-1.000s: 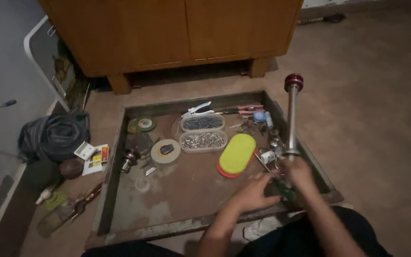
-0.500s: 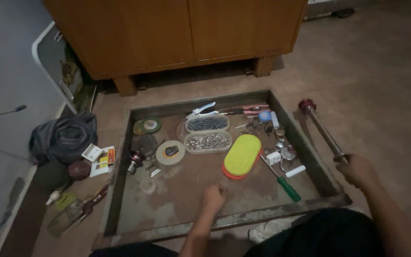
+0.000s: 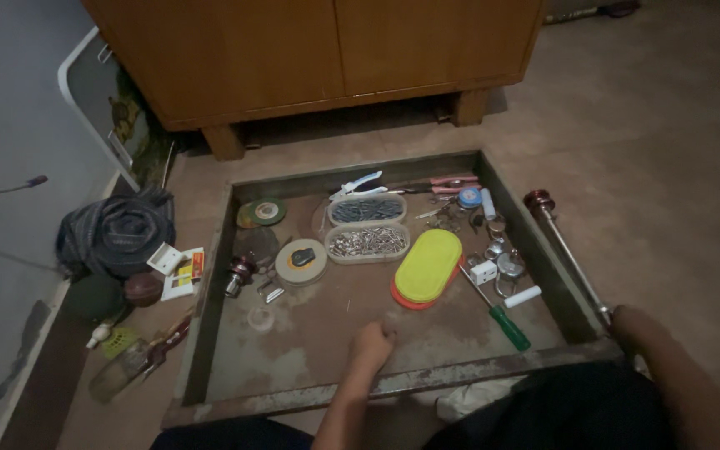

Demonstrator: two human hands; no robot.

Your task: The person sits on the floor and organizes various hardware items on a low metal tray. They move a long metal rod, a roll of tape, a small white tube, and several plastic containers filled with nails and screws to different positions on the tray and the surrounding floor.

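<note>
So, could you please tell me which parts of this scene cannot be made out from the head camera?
- Right hand: dim and partly behind the knee; its grip on the metal rod is unclear.
- Left hand: curled on the tray; whether it holds anything is hidden.
- Small metal parts: too small and dark to identify.
- Forearms: cut off by the bottom edge.

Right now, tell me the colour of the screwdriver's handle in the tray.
Green, in the head view: the screwdriver handle.
</note>
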